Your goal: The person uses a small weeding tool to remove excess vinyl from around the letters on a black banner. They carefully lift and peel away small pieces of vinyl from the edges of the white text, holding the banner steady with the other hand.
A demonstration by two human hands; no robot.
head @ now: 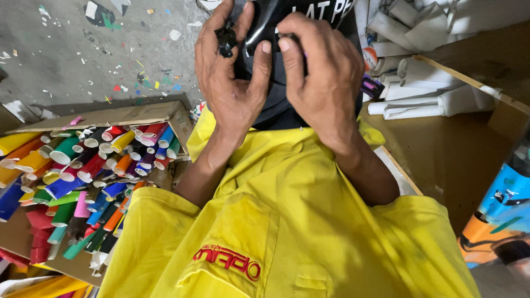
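Observation:
Both my hands work on a black glossy sheet with white lettering, held over my lap above my yellow shirt. My left hand presses its thumb on the sheet and pinches a small crumpled black scrap between its fingers. My right hand grips the sheet from the right, thumb pressed next to the left thumb. Something thin and purple shows under the right fingers; what it is I cannot tell.
A cardboard box at the left holds several coloured vinyl rolls. White rolled sheets lie on a wooden bench at the right. A blue and orange printed item stands at the right edge. Paper scraps litter the grey floor.

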